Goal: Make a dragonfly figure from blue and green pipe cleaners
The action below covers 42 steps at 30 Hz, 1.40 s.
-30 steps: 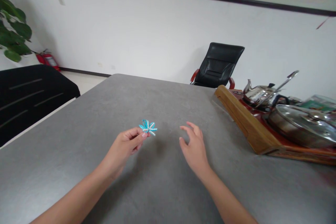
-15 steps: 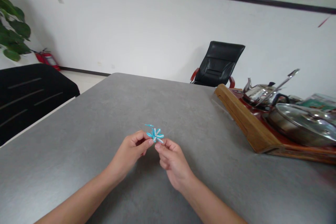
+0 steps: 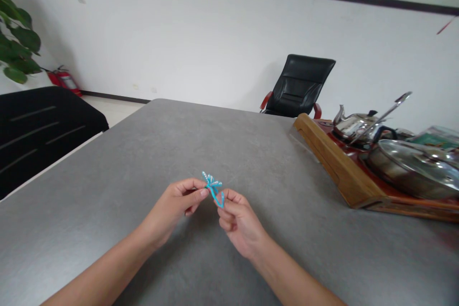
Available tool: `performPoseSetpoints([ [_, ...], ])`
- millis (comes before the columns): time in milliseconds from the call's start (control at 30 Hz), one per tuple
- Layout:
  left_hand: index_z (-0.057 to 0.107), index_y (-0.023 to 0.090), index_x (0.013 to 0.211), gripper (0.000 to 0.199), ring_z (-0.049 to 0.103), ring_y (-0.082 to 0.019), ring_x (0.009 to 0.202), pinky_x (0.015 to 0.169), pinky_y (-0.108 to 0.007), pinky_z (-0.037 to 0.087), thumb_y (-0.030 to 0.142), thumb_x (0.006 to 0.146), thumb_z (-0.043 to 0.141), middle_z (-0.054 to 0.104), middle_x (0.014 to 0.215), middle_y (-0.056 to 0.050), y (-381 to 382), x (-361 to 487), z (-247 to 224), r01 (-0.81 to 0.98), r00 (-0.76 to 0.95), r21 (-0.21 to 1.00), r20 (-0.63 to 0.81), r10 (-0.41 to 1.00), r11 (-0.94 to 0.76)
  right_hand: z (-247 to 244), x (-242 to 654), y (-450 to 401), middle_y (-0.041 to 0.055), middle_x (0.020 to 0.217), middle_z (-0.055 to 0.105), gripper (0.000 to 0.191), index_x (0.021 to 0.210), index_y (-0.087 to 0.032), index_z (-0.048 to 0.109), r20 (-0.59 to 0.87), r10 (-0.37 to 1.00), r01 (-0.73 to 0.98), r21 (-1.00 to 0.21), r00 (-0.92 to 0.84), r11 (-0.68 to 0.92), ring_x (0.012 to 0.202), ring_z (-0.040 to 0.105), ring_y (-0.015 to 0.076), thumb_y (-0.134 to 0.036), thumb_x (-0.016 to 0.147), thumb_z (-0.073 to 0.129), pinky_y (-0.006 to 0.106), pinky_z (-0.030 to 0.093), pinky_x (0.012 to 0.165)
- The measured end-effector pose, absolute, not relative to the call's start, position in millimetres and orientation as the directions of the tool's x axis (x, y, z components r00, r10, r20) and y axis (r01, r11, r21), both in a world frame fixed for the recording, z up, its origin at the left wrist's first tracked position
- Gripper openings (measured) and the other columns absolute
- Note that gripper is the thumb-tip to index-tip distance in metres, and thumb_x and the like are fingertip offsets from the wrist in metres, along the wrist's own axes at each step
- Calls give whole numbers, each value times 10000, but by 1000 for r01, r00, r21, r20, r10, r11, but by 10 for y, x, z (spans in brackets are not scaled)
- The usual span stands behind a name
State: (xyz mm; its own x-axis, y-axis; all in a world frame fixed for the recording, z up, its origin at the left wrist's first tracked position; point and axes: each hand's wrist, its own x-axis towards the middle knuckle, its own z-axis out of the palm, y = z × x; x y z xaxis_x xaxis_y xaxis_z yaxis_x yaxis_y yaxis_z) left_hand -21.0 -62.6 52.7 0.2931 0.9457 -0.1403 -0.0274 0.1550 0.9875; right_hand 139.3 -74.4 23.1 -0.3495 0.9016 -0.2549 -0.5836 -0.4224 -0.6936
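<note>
Between my two hands is a small light-blue beaded flower with pale beads along its petals and a blue stem bent into a hook at its lower end. My left hand is closed, thumb and forefinger pinching it at the left, just under the petals. On the other side, my right hand pinches the stem near the bent end, its other fingers curled in. The flower is held above the grey table. Exactly where the fingertips meet the stem is partly hidden.
At the right, a wooden tea tray bears a metal teapot and a lidded pan. A black chair stands behind the table, another black chair at the left. Further back are a plant and a fire extinguisher.
The flower has been turned: its petals faced me before, and now they point up and away. Its blue stem now shows, running down to my right hand. Both hands stay nearly in place.
</note>
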Motion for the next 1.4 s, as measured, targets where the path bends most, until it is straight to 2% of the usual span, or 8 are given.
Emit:
performPoseSetpoints([
  [300,672,143,775,171,374,-83,576,531,-204,293,301,728,717,542,665,7,-598,-258,527,-189,234,965,-133,963,179,231,1413,-756,-116,470,244,223,626,-155,531,-253,878,-606,-645,-406,-466,411,97,29,-180,655,751,177,74,362],
  [800,667,139,816,219,278,-80,541,499,-212,217,352,821,614,384,554,47,-583,-298,520,-140,202,984,-83,976,112,213,1569,-686,-113,485,227,217,639,-168,522,-221,909,-517,-763,-354,-387,423,78,42,-226,678,727,188,76,377],
  [967,655,134,803,246,229,-75,508,464,-221,166,374,822,606,347,536,58,-576,-299,521,-85,201,987,-114,973,133,157,1706,-591,-44,538,432,166,678,-183,615,-74,987,-8,-997,-142,-76,469,344,85,-315,777,625,215,317,468],
  [1033,661,132,813,258,221,-75,506,461,-221,163,383,823,602,342,534,60,-573,-299,524,-65,183,990,-108,977,122,180,1738,-584,40,768,611,138,808,-203,688,178,981,317,-929,-71,192,763,531,179,-310,795,603,321,433,725],
  [1100,668,133,825,262,229,-76,509,461,-216,173,386,822,602,351,538,58,-576,-287,520,-50,167,993,-101,981,111,219,1710,-611,83,1105,608,294,1051,-231,667,365,928,472,-808,-68,352,1089,467,257,-284,764,634,423,338,963],
  [1267,686,125,847,279,277,-77,509,459,-207,203,386,812,597,412,549,40,-631,-188,485,21,180,992,-123,976,121,247,1405,-736,58,1151,595,438,1138,-231,594,192,961,-18,-981,-201,192,1083,518,220,-259,712,691,375,382,959],
  [1333,690,122,825,278,314,-78,524,463,-205,227,384,802,600,476,605,17,-656,-147,475,47,188,993,-114,976,107,228,1306,-770,17,902,633,301,1016,-207,619,39,959,-276,-960,-282,-42,792,582,140,-274,730,685,268,472,732],
  [1400,694,127,813,268,316,-77,520,461,-205,228,378,796,602,466,603,21,-670,-123,470,75,181,994,-96,979,83,209,1272,-786,-47,669,543,222,918,-185,617,-91,955,-392,-897,-283,-202,486,418,51,-270,728,693,164,354,453],
])
